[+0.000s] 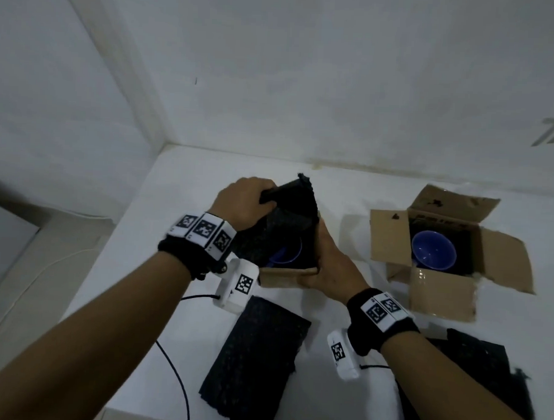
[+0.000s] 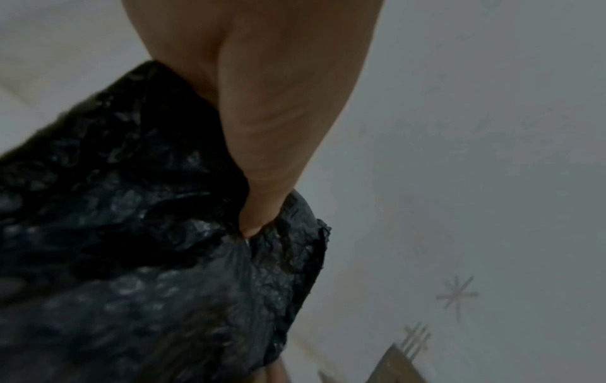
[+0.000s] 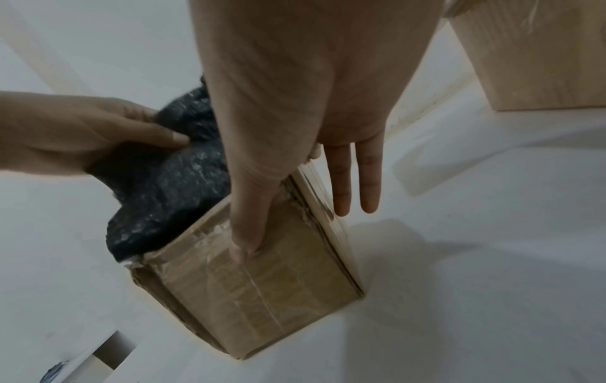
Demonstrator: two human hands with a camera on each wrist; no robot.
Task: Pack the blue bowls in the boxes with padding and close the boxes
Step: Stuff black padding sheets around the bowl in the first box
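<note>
Left hand (image 2: pixel 262 108) gripping black padding (image 2: pixel 131 233)

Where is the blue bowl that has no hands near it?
In the head view, that blue bowl sits inside the open cardboard box on the right of the white table, apart from both hands.

We see black bubble-textured plastic padding (image 2: pixel 131 207), crinkly and faintly shiny; a brown cardboard box (image 3: pixel 262 298), matt, under glossy clear tape; a smooth blue bowl (image 1: pixel 434 251); a matt white table (image 1: pixel 187 206).
</note>
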